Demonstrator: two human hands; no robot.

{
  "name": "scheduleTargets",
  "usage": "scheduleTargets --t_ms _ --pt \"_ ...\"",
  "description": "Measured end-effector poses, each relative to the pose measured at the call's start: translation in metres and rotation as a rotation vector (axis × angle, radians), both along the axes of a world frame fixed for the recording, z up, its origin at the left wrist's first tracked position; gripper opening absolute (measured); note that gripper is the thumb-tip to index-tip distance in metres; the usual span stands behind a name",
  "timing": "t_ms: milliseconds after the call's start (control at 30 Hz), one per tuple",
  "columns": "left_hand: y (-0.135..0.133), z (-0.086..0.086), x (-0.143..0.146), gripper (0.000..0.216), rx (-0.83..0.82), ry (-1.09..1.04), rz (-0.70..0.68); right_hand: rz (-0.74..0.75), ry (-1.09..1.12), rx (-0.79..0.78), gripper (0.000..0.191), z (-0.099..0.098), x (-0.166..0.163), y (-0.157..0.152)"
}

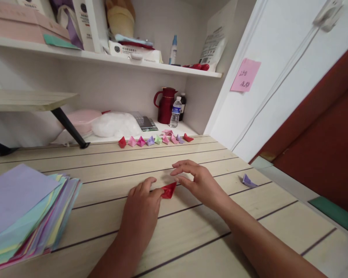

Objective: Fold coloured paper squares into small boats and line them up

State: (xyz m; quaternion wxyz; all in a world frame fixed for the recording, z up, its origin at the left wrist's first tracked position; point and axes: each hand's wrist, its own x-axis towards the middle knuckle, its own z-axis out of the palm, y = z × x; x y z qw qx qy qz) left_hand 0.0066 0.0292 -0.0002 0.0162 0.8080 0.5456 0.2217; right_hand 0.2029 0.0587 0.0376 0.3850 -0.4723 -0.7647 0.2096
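A small red folded paper boat [169,190] lies on the slatted table between my two hands. My left hand [143,202] is at its left end, with the thumb tip touching or overlapping the boat. The left index finger stands apart from the thumb, and the other fingers are bent and partly hidden. My right hand [198,181] hovers just right of the boat, its fingers spread and nothing between them. A purple paper boat [248,181] sits alone farther right. Along the table's back edge runs a row of several small paper boats [150,141] in red, pink, purple and green.
At the left lies a stack of coloured paper [26,208]. Behind it stands a raised wooden stand [31,99] with black legs. A red jug [166,106] and a water bottle [175,112] stand at the back, under a loaded shelf [191,70].
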Motion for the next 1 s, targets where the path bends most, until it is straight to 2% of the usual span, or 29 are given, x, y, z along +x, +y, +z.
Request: scheduleTargets --t_ms 267,633,1000 --pt "0.001 -0.001 0.001 0.03 -0.006 0.008 -0.002 0.065 -0.112 0.004 0.027 -0.017 -0.007 0.002" --pt "-0.002 0.0 0.0 0.034 -0.004 0.073 0.002 0.095 -0.155 -0.044 0.032 -0.009 -0.016 -0.003" --pt "-0.003 0.002 0.004 0.036 0.065 0.134 0.006 0.12 -0.208 -0.002 0.019 -0.014 -0.019 -0.004"
